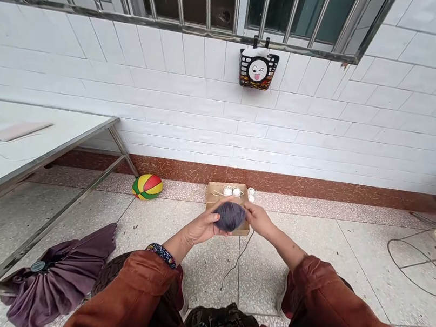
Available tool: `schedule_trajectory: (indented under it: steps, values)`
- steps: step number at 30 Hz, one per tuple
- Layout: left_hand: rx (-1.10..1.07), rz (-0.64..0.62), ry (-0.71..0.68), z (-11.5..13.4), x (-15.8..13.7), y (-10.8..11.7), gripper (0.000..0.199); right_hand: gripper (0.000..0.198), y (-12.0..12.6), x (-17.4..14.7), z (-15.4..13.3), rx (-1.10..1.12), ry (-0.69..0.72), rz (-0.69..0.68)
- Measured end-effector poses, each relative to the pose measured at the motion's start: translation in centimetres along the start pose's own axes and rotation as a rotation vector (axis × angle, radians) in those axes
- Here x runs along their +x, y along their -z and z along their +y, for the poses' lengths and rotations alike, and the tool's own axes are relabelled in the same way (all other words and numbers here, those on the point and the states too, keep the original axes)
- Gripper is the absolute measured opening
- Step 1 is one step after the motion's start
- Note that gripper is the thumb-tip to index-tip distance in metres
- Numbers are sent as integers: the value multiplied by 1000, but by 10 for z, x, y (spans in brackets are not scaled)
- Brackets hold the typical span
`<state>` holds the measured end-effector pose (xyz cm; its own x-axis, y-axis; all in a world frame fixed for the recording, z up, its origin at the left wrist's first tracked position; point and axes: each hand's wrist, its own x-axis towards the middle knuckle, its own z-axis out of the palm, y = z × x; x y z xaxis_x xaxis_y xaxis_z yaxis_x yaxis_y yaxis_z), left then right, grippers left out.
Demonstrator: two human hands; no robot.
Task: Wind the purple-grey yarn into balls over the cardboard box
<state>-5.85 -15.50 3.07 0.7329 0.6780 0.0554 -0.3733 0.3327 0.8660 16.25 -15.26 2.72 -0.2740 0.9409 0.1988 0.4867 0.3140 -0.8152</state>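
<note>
A ball of dark grey-purple yarn (229,217) is held up in front of me, above a cardboard box (214,187). My left hand (204,224) wraps round its left side and underside. At its right edge, the fingers of my right hand (259,219) are pinched together, against the ball or its strand. A loose yarn tail (236,262) hangs from near my right hand down to the floor. Inside the box lie white yarn balls (232,191), partly hidden behind the grey ball and my hands. More small white balls (251,195) sit just outside the box's right edge.
A multicoloured ball (147,187) rests on the floor by the leg of a white table (80,124). Purple folded cloth (62,277) lies at lower left. A black basket (257,70) hangs from the window bars. A metal-framed stool (420,262) stands at right.
</note>
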Motion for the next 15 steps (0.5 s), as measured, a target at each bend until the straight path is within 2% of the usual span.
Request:
schedule_trajectory:
  steps: [2, 4, 6, 8, 10, 11, 13, 15]
  values:
    - [-2, 119, -37, 1, 14, 10, 66, 33, -13, -6, 10, 13, 19, -101]
    - [55, 294, -54, -2, 28, 25, 58, 35, -23, -13, 11, 31, 81, -182]
    - [180, 459, -35, -9, 38, 37, 54, 34, -25, -15, 3, 35, 161, -266]
    - [378, 546, -33, -17, 44, 43, 51, 31, -17, -9, -7, 60, 217, -279]
    - [541, 455, -46, -23, 45, 42, 54, 29, -3, 4, -10, 87, 209, -190]
    - [551, 363, -8, -25, 44, 39, 54, 29, 4, 10, -7, 112, 182, -126]
    - [472, 172, 72, -28, 41, 31, 60, 30, 13, 20, 9, 136, 106, 24]
    - [306, 96, 81, -30, 39, 24, 67, 30, 10, 21, 33, 133, 18, 123]
